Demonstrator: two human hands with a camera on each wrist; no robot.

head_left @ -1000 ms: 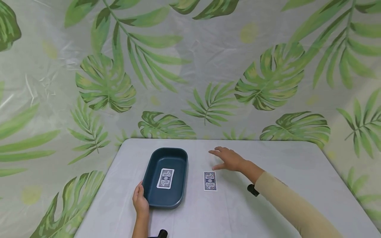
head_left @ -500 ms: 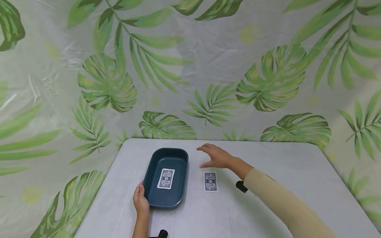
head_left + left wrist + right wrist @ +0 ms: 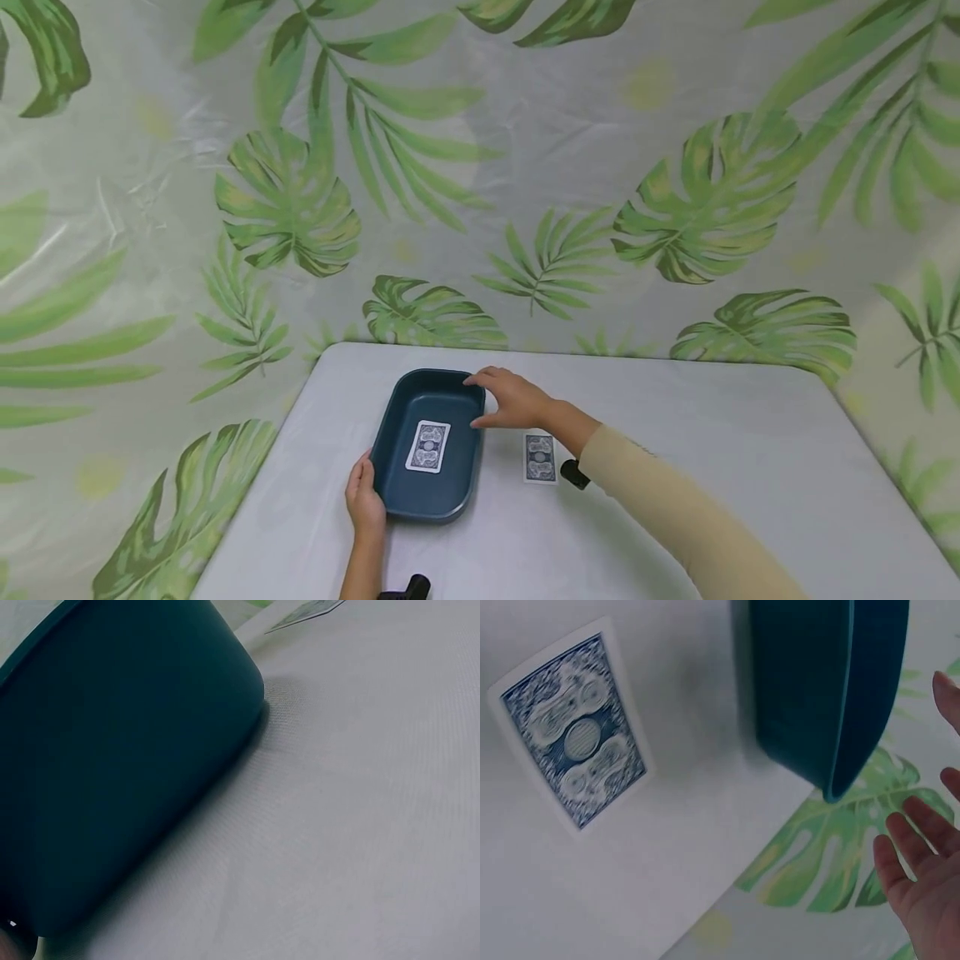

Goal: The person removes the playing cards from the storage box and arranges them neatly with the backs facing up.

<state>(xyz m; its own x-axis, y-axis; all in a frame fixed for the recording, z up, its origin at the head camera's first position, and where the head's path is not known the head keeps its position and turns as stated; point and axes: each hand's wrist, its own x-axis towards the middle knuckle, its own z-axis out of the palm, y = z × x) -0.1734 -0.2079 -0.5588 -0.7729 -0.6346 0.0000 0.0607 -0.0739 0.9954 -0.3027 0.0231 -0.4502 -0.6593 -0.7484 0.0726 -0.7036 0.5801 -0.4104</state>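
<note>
left hand, straight-fingered, against dark-teal oblong plastic-looking tray (likely steadying it) toward worktop's far-left corner; right hand spread by rim.

Card in tray on table

Even light fills the head view; white glare streaks the leaf-print backdrop at left, and faint shadow falls on the tabletop below the right sleeve. Wrist views are dimmer: the tray looks very dark at left wrist, the card slightly blurred at right.
</note>
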